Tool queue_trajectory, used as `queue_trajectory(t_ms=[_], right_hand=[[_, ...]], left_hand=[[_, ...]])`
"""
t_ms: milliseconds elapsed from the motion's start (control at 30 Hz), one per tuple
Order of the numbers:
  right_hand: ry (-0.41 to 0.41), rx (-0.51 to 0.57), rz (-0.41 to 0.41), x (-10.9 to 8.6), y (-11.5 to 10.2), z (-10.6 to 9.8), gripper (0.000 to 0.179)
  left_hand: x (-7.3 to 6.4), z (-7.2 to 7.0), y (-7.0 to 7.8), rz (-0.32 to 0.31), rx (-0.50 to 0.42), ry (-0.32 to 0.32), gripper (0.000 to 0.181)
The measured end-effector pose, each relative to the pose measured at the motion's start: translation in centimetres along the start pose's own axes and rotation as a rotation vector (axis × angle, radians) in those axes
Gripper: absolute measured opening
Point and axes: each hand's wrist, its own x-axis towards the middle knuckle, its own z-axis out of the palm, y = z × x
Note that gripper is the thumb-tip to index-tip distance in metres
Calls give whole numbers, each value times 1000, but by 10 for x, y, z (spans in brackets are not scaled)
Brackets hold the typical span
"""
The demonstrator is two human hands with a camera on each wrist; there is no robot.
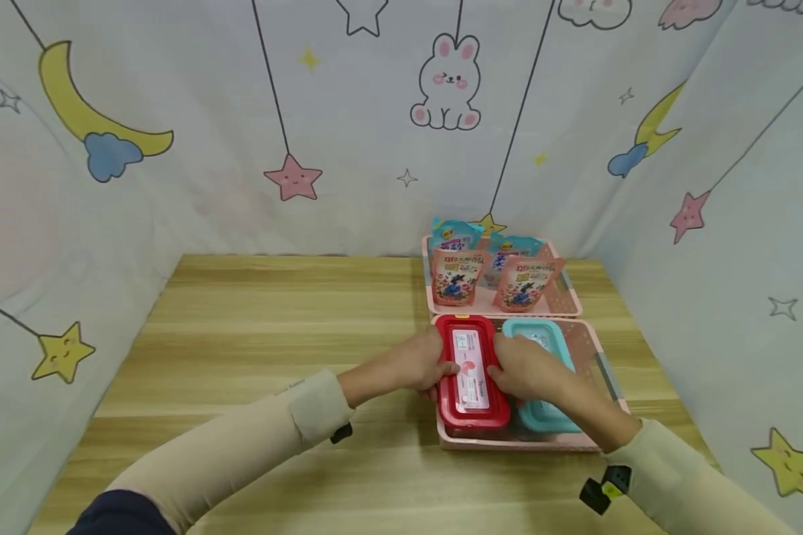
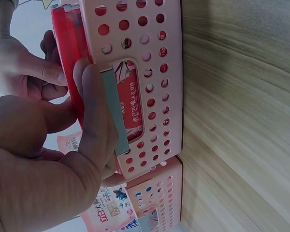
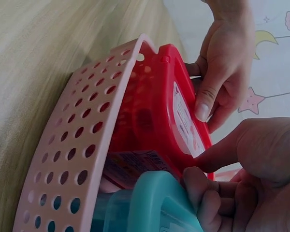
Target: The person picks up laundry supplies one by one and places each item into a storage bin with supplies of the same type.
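Both hands hold a red-lidded laundry pod box (image 1: 470, 371) in the near pink basket (image 1: 522, 444). My left hand (image 1: 420, 362) grips its left edge, thumb on top of the lid and fingers over the basket's side, as the left wrist view shows. On the opposite edge, my right hand (image 1: 525, 368) has its thumb on the lid and fingers curled down the side. In the right wrist view the red box (image 3: 150, 111) sits inside the perforated wall, its lid above the rim. A teal-lidded box (image 1: 550, 417) lies right beside it, partly under my right hand.
Behind stands a second pink basket (image 1: 569, 297) with two orange-pink pouches (image 1: 456, 279) in front and two blue pouches (image 1: 451, 232) at the back. Both baskets stand on a wood-grain table (image 1: 274, 319). A patterned white curtain (image 1: 361, 96) encloses the back and sides.
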Motion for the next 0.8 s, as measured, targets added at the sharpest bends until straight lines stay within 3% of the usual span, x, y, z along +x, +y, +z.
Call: queue_trajectory(t_ms=[167,333,600,700,800], right_hand=[[19,-28,5,0,1,5,42],[32,-60,6,-2,4,4,46],[100,34,-29,-3,11,7,50],[113,74,-67,-6,13,6,53],[64,102,-106,-8,13,-1,59]], left_hand=[[0,2,-2,-14,-8,14,72],[1,4,-2,22,15,18,75],[-2,8,-5,33,83,92,82],[-3,5,-11,77,115,120,72],[-4,-4,-20,151,82,90,52]])
